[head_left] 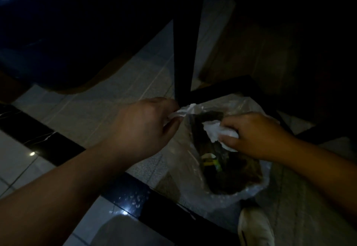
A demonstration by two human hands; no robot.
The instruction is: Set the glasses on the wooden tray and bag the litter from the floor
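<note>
A clear plastic bag lies on the tiled floor with dark litter and a colourful wrapper inside. My left hand pinches the bag's white rim at its upper left and holds the mouth apart. My right hand is closed on a crumpled white tissue right at the bag's mouth. No glasses and no wooden tray are in view.
A black metal furniture leg and crossbar stand just behind the bag. A dark chair or seat fills the upper left. A black tile band crosses the floor. A pale shoe shows at the bottom.
</note>
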